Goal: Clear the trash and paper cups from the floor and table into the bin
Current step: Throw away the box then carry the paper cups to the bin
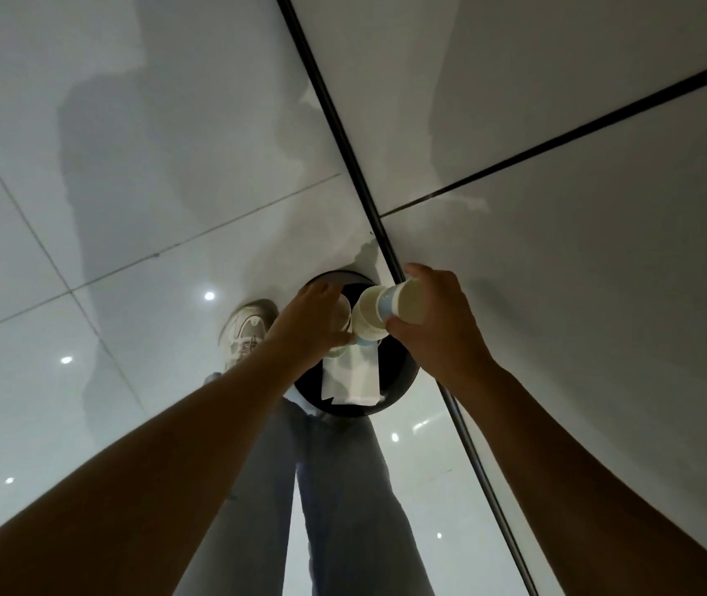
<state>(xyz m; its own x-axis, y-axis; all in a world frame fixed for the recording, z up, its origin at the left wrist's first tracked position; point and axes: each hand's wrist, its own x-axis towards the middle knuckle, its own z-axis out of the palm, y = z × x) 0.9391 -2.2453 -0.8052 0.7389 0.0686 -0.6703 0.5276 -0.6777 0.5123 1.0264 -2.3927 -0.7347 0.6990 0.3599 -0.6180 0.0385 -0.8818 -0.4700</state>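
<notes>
- A glossy tiled floor [128, 165] fills the view from above, crossed by dark strips; the person stands over it in jeans [343, 488] and a pale shoe [246, 329].
- A round black bin [403, 380] sits on the floor just beyond the legs, its mouth partly hidden by both hands. It looks narrow from here, so anything let go off-centre could land on the floor.
- A white tissue [349, 378] hangs below the hands over the bin mouth, touching its near rim. Being light, it could catch on that rim or drift out.
- The right hand [437, 329] grips a stack of paper cups [379, 309] held sideways above the bin. If released together, the nested cups may separate and one may bounce off the rim.
- The left hand [313, 324] curls round another cup [342, 315], mostly hidden; whether it also pinches the tissue I cannot tell.
</notes>
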